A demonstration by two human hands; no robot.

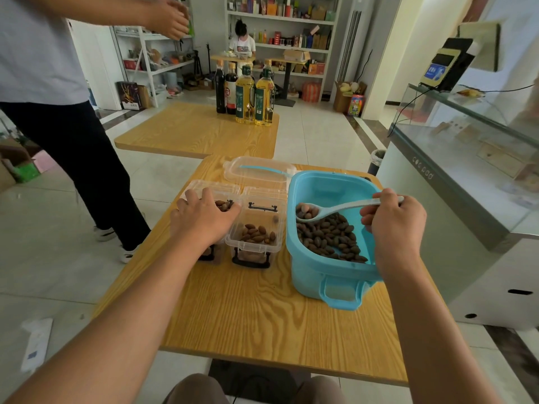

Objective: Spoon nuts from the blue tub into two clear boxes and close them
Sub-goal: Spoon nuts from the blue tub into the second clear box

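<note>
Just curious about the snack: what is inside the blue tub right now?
Brown nuts heaped in the blue tub, plus the bowl of a pale spoon holding several. The right hand covers the tub's right side.

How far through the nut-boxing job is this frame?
Partway through filling. Done: both clear boxes hold some nuts, the right box only a shallow layer; the left box sits mostly hidden under the left hand. In hand: the right hand holds the spoon, loaded with nuts over the blue tub. Left: more scoops, then closing both lids, which stand open.
</note>
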